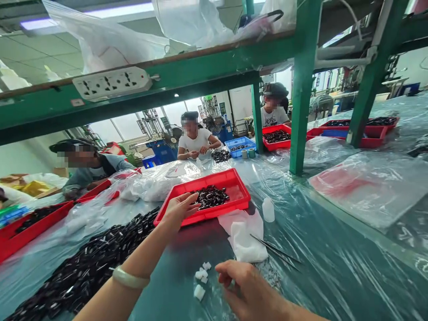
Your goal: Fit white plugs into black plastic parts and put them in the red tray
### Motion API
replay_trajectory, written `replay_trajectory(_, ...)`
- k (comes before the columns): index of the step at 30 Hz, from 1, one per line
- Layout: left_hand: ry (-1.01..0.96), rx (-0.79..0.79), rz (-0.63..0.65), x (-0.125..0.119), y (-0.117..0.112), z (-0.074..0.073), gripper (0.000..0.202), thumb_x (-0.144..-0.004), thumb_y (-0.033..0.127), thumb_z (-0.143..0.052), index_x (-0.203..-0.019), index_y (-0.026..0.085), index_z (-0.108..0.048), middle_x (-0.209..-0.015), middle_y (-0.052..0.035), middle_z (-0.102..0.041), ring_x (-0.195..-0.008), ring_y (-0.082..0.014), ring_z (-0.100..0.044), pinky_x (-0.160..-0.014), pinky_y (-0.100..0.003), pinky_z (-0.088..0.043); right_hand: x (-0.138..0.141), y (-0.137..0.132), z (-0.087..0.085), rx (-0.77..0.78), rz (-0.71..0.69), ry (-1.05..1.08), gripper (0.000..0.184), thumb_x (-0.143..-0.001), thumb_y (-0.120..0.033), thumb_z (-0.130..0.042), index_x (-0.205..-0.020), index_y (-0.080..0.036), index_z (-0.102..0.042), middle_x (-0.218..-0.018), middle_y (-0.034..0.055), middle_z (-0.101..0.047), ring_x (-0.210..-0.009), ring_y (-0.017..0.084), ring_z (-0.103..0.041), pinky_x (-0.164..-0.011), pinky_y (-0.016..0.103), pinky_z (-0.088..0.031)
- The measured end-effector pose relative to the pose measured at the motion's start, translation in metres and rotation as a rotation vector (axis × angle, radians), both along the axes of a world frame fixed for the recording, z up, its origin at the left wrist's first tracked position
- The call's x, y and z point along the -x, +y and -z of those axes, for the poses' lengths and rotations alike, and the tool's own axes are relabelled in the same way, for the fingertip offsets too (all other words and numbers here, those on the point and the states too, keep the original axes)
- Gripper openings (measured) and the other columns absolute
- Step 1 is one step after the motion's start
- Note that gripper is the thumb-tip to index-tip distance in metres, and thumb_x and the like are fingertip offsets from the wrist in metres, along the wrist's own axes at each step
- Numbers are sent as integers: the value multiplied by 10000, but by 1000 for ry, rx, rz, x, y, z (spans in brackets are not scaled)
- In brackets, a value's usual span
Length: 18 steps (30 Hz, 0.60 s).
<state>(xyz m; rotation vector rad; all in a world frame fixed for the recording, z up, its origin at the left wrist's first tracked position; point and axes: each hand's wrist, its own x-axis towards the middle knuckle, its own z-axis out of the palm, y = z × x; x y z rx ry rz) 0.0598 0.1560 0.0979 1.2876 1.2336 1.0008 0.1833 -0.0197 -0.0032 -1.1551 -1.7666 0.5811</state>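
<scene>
My left hand (179, 209) reaches forward over the near left rim of a red tray (240, 194). Its fingers are spread and point at the pile of small black parts (210, 197) inside the tray; nothing shows in the hand. My right hand (247, 287) rests low near the table's front edge with its fingers curled under, next to a few small white blocks (202, 278). What the curled fingers hold, if anything, is hidden. A pale bangle (129, 278) circles my left wrist.
A big heap of black parts (83, 267) lies at the left. Tweezers (276, 252), a white cloth (244, 238) and a small white bottle (268, 209) sit by the tray. Green shelf posts (302, 98) stand ahead. Three other people work at more red and blue trays.
</scene>
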Motion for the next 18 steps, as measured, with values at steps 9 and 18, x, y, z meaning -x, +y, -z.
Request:
replay_trajectory(9,42,-16,130,-11,-46,24,490,-601,271,-788,-1017,97,-598,-779,-87,-718,-626,-149,-667,-530,-186,-520,-43,28,-19,-99,460,28,224,-809,-290,-501,-622,-181,-559,-626,20,-582,-617,155,-552,-619,279,-426)
replay_trajectory(18,35,90,266,18,-89,24,570,-534,412,-803,-997,134,-620,-904,-98,-711,-726,-194,-658,-616,-245,-510,-118,78,5,-17,866,78,378,-841,-339,-556,-1170,-164,-492,-1154,84,-531,-1021,232,-530,-843,449,-447)
